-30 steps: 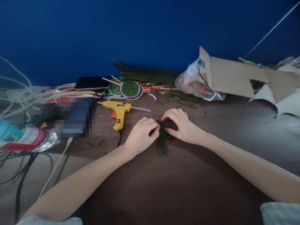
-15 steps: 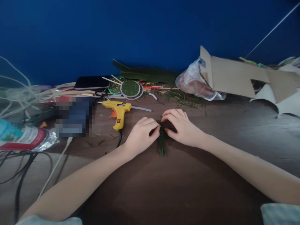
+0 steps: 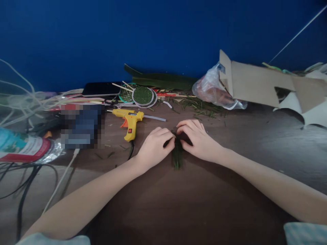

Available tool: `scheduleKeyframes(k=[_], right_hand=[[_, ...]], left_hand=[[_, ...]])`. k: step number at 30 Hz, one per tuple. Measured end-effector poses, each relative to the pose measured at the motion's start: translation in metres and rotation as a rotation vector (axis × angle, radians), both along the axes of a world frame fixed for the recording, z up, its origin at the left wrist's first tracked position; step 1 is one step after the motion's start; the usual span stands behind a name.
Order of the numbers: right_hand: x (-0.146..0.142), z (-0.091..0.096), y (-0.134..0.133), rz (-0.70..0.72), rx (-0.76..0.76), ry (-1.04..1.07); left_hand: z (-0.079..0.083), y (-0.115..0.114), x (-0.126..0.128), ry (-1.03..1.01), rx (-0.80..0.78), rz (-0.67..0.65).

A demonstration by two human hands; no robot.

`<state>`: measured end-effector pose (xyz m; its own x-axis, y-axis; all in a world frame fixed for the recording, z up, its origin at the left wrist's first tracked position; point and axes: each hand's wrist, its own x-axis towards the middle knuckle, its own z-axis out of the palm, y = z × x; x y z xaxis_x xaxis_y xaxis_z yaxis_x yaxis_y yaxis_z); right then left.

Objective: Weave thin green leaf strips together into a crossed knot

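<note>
Over the dark table, a small bundle of dark green leaf strips (image 3: pixel 176 159) hangs between my hands, its cut ends pointing towards me. My left hand (image 3: pixel 157 144) pinches the upper end from the left, thumb against the fingertips. From the right, my right hand (image 3: pixel 196 139) curls its fingers and thumb round the same end. Its fingertips meet the strips at the top, though the exact contact is partly hidden. Left of my left hand lies a yellow hot glue gun (image 3: pixel 129 119) with an orange trigger and a glue stick (image 3: pixel 154 117) sticking out of its back.
Round green pieces with pale rims (image 3: pixel 143 96), a black phone (image 3: pixel 101 89) and a long green leaf (image 3: pixel 163 81) lie along the blue wall (image 3: pixel 163 34). A plastic bag (image 3: pixel 212 88) and cut cardboard (image 3: pixel 260 81) sit right. A bottle (image 3: pixel 28 146) and cables (image 3: pixel 24 200) are left.
Both hands keep their hold on the leaf strips almost unmoved. The whole view has shifted very slightly.
</note>
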<state>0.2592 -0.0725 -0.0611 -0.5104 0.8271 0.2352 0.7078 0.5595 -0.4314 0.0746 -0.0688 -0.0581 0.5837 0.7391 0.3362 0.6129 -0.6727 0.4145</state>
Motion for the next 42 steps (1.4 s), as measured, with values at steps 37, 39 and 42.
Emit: scheduleKeyframes(k=[37,39,42], right_hand=[[0.0079,-0.0019,0.0012,-0.067,-0.036,0.386],[0.0081,0.0003,0.0019,-0.037,-0.019,0.323],[0.0078,0.0027,0.0016,-0.02,-0.014,0.305]], left_hand=[[-0.0022,0.0014,-0.0022,0.019,-0.084,-0.007],[-0.0025,0.0017,-0.0022,0.022,-0.076,-0.011],[-0.0026,0.0017,-0.002,0.022,-0.068,-0.014]])
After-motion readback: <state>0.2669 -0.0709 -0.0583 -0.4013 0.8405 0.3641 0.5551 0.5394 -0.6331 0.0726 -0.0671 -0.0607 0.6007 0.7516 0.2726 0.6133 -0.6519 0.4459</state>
